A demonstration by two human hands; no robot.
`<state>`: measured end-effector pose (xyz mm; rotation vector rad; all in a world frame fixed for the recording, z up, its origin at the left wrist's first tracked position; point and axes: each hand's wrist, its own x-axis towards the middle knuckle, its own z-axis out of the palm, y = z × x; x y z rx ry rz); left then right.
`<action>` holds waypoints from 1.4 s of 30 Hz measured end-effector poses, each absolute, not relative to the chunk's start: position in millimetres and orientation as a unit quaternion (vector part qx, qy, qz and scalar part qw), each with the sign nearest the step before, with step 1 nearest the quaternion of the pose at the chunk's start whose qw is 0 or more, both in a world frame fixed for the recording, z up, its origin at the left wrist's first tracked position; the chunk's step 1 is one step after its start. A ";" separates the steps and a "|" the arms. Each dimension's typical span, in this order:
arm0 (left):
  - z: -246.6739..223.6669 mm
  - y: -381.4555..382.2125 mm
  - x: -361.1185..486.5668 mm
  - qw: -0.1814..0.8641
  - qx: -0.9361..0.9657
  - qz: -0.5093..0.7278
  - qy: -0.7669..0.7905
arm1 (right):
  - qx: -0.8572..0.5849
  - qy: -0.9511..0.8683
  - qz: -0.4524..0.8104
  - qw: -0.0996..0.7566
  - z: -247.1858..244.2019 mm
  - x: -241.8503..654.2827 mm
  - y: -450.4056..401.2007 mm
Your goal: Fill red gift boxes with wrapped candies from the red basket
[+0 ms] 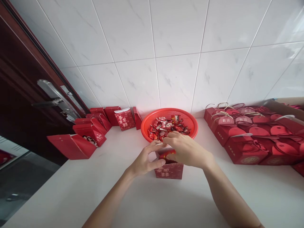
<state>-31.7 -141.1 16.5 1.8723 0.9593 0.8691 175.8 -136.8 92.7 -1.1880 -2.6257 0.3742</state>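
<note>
Red printed box (169, 171) is standing open on the white surface (114, 193), just nearer than the red basket (144, 126) holding wrapped sweets (163, 125). The left hand (144, 160) is grasping its left side, with the thumb resting by the near corner. The right hand (186, 148) is bending over the opening; whether its fingers are grasping anything, one cannot tell. Red cartons (78, 145) are standing at left, and handled boxes (248, 153) are sitting together at right.

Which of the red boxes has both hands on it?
The open box at the counter's front, before the orange basket; left hand and right hand are at its top.
</note>
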 end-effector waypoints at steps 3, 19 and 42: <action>14.9 -141.2 -32.9 0.412 0.746 0.351 0.387 | -0.399 -0.897 0.140 0.129 93.3 180.6 -137.4; 3.2 -145.2 -22.8 0.273 0.766 0.450 0.370 | -0.428 -0.881 0.184 0.083 94.2 207.4 -126.5; 51.3 -141.8 -14.8 0.269 0.610 0.621 0.412 | -0.312 -0.833 0.262 0.375 103.6 224.5 -122.0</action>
